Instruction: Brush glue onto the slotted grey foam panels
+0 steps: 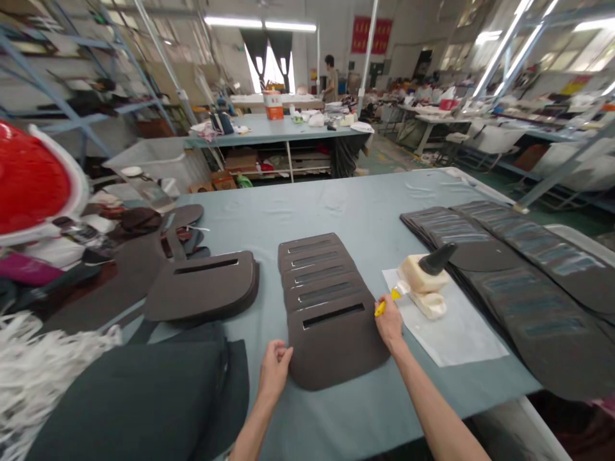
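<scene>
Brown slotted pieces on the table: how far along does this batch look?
Likely done: long overlapped rows at right show glossy strips by their slots. In hand: the right hand holds a yellow-tipped tool at the fanned stack; the left hand rests beside it. Left: that stack and the pile further left.

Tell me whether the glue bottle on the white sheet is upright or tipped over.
Tipped. The glue bottle lies on its side on the white sheet, its black cap pointing up-right, resting over a cream block.
</scene>
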Demonstrator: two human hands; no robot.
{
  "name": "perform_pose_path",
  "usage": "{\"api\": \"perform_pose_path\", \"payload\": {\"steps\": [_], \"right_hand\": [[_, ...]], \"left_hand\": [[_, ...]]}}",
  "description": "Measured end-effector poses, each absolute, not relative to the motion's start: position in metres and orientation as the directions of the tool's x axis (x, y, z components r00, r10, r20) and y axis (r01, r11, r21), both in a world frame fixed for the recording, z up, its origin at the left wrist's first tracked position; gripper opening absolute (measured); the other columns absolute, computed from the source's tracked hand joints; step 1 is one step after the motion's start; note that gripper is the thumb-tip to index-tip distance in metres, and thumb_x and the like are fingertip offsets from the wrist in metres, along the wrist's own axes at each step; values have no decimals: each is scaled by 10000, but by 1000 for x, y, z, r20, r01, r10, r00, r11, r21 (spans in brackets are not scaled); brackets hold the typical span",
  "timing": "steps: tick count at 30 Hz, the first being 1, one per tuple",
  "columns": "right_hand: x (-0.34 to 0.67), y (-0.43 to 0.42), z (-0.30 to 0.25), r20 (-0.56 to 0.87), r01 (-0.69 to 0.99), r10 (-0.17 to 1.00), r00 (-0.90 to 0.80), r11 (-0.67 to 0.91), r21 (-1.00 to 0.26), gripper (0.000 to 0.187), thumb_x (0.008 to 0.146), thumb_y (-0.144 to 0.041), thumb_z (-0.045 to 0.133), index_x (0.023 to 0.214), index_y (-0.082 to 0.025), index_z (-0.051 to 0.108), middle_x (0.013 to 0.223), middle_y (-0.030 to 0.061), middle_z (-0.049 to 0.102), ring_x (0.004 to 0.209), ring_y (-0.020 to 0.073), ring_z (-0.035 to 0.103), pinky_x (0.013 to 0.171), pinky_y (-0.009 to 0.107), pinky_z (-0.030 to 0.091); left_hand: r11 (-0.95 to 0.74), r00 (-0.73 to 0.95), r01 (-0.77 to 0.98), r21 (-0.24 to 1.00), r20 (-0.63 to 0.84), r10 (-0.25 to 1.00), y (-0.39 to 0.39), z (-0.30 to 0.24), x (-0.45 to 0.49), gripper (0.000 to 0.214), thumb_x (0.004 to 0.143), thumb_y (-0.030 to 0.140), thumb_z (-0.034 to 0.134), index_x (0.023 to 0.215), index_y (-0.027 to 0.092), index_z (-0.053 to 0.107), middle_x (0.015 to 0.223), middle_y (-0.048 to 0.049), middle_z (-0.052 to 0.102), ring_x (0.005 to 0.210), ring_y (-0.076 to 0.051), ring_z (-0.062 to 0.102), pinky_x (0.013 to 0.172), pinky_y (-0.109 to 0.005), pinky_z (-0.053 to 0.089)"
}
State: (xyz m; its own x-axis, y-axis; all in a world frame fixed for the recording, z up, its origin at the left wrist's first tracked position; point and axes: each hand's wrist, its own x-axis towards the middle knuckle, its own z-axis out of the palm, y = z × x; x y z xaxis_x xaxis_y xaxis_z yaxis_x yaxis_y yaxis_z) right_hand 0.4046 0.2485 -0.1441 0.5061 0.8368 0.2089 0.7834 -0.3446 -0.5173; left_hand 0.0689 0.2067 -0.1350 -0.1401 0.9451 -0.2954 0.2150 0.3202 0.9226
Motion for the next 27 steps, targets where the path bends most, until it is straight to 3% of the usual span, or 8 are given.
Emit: {"api": "perform_pose_path", "payload": {"steps": [6,10,15,20,27], "right_hand": [[409,261,-153,145,796,857,495,-379,-473,128,832,-223,497,936,-157,533,697,-2,503,590,110,419,575,242,239],[409,262,-155,119,817,864,490,-407,-408,126,847,-222,500,956,-166,530,712,-2,500,602,107,422,567,239,216],[408,263,-156,65,824,866,496,-445,-351,167,865,-216,477,1025,-178,508,752,7,528,610,109,442,553,234,211],[410,265,-162,68,840,871,487,-446,-311,195,867,-246,467,1052,-191,491,786,20,553,647,133,490,561,240,230],[408,268,-155,17,836,867,498,-476,-273,214,847,-209,461,1059,-196,490,781,23,567,660,144,522,567,248,241]], "left_hand": [[346,-194,338,875,-295,936,210,-136,77,423,657,543,580,874,190,493,657,14,598,616,-171,585,612,-296,442],[247,-161,534,809,-190,969,213,-135,79,292,769,438,483,953,212,493,743,5,605,705,-176,599,698,-309,441],[125,-50,681,721,-124,991,216,-133,78,289,850,321,375,1101,227,482,802,-6,595,759,-160,587,735,-289,429],[114,-40,711,694,-123,992,220,-132,77,268,853,263,394,1079,232,534,848,-14,625,786,-139,584,749,-254,414],[160,-68,709,687,-159,985,220,-136,75,239,836,243,441,1044,237,557,755,17,620,699,-115,573,685,-226,390]]}}
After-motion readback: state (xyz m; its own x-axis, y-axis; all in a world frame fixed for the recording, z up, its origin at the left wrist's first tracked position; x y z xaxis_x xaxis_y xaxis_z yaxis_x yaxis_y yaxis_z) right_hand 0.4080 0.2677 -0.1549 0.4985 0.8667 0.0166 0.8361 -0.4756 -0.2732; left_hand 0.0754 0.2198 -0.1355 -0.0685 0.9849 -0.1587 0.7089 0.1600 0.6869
